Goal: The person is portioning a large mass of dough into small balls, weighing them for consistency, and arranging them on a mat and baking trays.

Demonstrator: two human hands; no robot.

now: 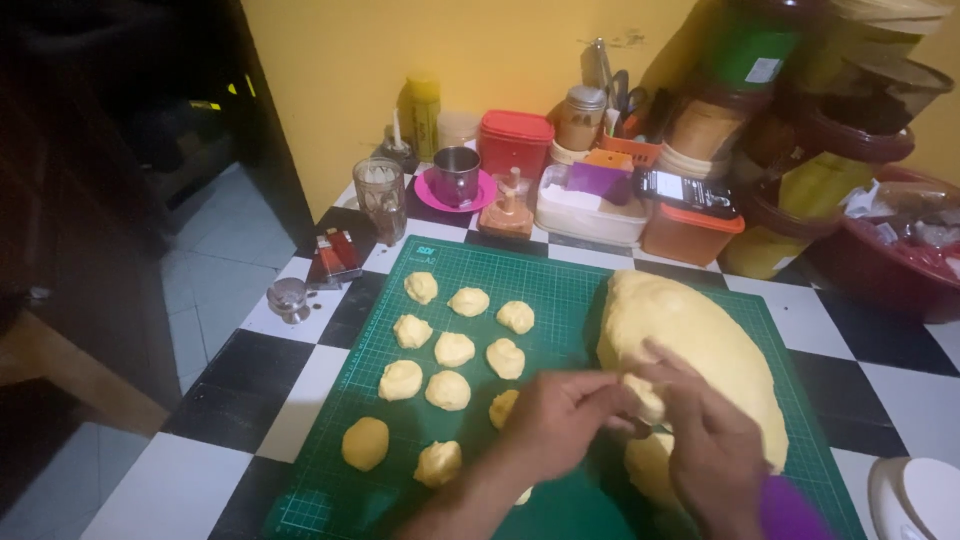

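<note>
A green cutting mat (pixel 560 300) is laid on a black-and-white checkered counter (pixel 300 390), seen from above. On the right half of the mat a large mound of pale yellow dough (pixel 690 340) is stretched out, its near end reaching down toward the bottom edge.

The left hand (pixel 565 415) and the right hand (pixel 705 440) are brought together at the near end of the mound. A small lump (pixel 645 395) of dough is pinched between the fingertips of both hands, with the lump touching the mound. The left hand's fingers are curled toward the lump from the left; the right hand's thumb and forefinger are closed over it from the right. A purple band (pixel 790 510) is seen at the right wrist.

To the left of the hands, about 11 small dough balls (pixel 455 350) are set out in loose rows on the mat, apart from one another. 1 ball (pixel 503 408) is partly hidden behind the left hand.

Behind the mat, against a yellow wall, kitchen things are crowded: a glass (pixel 381 195), a metal mug (pixel 457 175) on a pink saucer (pixel 430 192), a red tub (pixel 515 143), a white box (pixel 585 215) and an orange box (pixel 690 235). A small metal cup (pixel 288 297) is placed left of the mat. Stacked containers are piled at the far right.
</note>
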